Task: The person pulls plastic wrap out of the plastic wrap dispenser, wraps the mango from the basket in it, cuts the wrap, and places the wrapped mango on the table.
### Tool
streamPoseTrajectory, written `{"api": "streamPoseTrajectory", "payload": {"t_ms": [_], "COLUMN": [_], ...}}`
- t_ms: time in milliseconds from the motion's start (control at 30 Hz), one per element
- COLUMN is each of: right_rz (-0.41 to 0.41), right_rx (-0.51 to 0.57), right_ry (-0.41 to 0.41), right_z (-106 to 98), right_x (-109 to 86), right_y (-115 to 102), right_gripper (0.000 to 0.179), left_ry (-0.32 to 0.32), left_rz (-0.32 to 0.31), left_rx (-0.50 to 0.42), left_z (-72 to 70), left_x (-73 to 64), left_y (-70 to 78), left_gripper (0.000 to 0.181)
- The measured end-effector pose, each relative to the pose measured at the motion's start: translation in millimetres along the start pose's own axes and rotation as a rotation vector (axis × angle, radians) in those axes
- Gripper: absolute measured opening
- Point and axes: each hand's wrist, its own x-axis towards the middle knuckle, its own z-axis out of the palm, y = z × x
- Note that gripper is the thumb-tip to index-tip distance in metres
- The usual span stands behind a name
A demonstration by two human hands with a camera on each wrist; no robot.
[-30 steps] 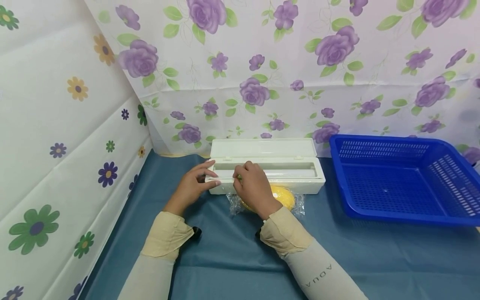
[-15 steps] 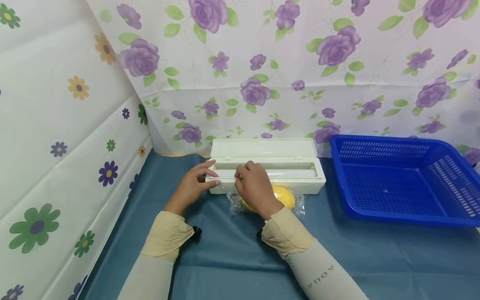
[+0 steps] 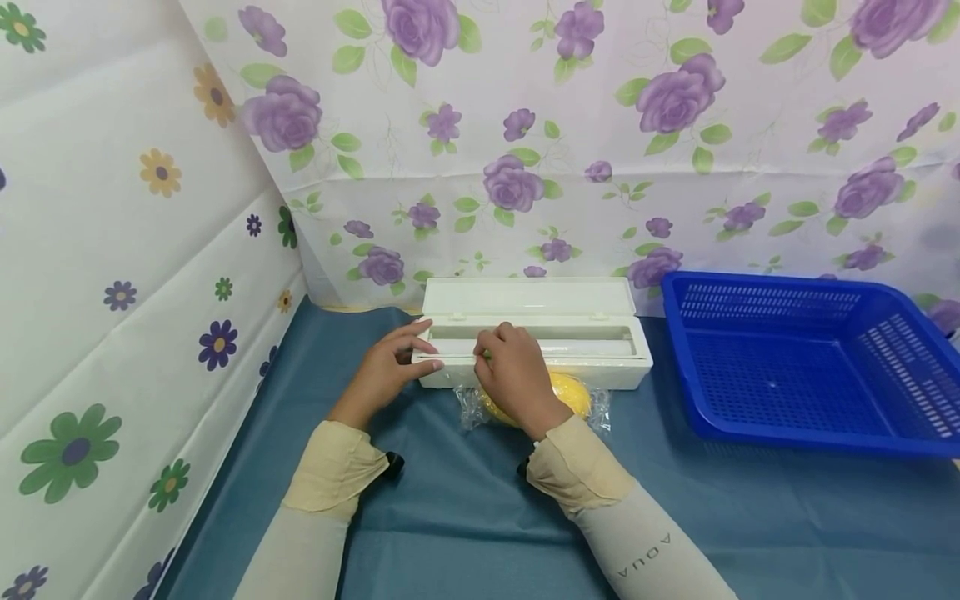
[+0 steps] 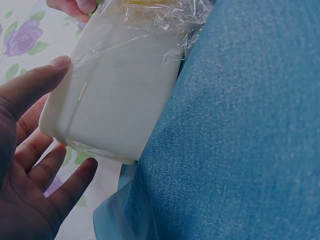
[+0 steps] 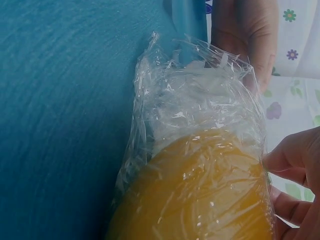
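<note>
A long white cling film dispenser (image 3: 600, 377) stands on the table with its lid (image 3: 528, 296) tipped back and a film roll (image 3: 585, 343) inside. My left hand (image 3: 382, 371) grips its left end, thumb on the front edge, fingers behind. Between the fingertips of my right hand (image 3: 517, 375) is a small green piece (image 3: 487, 354), probably the slide cutter, pinched at the front rim. Most of it is hidden. Against the dispenser's front lies a smooth, rounded yellow object (image 5: 200, 195) under clear, crinkled film (image 5: 195, 95); the right hand partly covers it in the head view.
To the right stands a blue perforated plastic basket (image 3: 787, 442). A dark teal cloth (image 3: 465, 533) covers the table. Flower-printed sheets (image 3: 450, 208) rise close behind the dispenser and along the left side.
My right hand has slid slightly to the right along the dispenser's front rim, still pinching the green piece. The left hand keeps its grip on the left end.
</note>
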Motion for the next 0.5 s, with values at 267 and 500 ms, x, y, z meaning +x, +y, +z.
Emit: {"api": "streamPoseTrajectory", "payload": {"t_ms": [267, 500], "right_rz": [0.0, 0.008], "right_rx": [0.016, 0.036], "right_ry": [-0.01, -0.021], "right_z": [-1.4, -3.0], "right_x": [-0.8, -1.0], "right_y": [2.3, 3.0], "right_gripper": [0.01, 0.009], "left_ry": [0.0, -0.003], "left_rz": [-0.004, -0.004], "left_rx": [-0.006, -0.008], "left_z": [-0.3, -0.3], "left_x": [0.7, 0.4], "left_y": [0.0, 0.0], "left_gripper": [0.019, 0.019]}}
